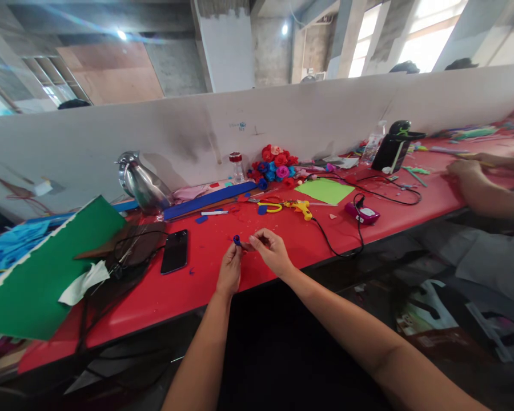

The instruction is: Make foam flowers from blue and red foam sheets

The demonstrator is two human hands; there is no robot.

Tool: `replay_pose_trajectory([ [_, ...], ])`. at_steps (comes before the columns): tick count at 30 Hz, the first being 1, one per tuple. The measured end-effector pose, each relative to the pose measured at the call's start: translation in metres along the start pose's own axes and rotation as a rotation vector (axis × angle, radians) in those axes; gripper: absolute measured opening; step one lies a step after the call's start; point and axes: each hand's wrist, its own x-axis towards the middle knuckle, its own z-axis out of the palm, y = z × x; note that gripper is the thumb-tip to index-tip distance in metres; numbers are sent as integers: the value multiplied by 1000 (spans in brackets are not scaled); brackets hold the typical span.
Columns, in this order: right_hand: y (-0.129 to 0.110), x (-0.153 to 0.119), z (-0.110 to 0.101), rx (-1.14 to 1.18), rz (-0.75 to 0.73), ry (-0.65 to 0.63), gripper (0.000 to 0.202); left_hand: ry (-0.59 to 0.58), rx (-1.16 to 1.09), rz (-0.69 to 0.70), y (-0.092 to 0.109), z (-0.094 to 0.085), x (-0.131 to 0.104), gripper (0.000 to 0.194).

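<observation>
Above the red tabletop, my left hand (229, 273) pinches a small dark blue rolled flower bud (237, 240) upright at its fingertips. My right hand (276, 254) is just to its right, thumb and fingers drawn together close to the bud. Whether anything is between those right fingers is too small to make out. Beyond the hands lie a yellow glue gun (302, 209), yellow-handled scissors (270, 207), a white pen-like stick (215, 213) and small blue cut petals (201, 219). Farther back is a bunch of red, blue and pink handmade flowers (278, 162).
A phone (174, 252) and a large green sheet (47, 274) lie to the left, near a steel jug (143, 182). Rightward are a light green sheet (324, 191), a purple box (362, 213) and trailing cables. Another person's arms (475, 180) rest at the far right.
</observation>
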Motion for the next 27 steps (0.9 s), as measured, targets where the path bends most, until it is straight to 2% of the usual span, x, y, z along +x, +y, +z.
replay_pose_trajectory([
  [6, 19, 2, -4, -43, -26, -33, 14, -17, 28, 21, 3, 2, -2, 36],
  [10, 35, 4, -10, -130, 53, -35, 17, -69, -89, -68, 8, -1, -3, 30],
  [12, 41, 7, -10, -108, 100, -125, 25, -102, -162, -128, 11, -3, -2, 28],
  [16, 48, 10, 2, 19, 142, -410, 33, -91, -277, -184, 13, -8, 1, 28],
  [18, 51, 9, 9, 19, 161, -435, 40, -64, -312, -190, 13, -10, 1, 27],
  [23, 49, 7, 10, 40, 208, -288, 38, -69, -316, -179, 15, -9, 0, 28],
  [27, 44, 7, 5, 140, 264, -10, 33, -20, -240, -125, 14, -3, -1, 26],
])
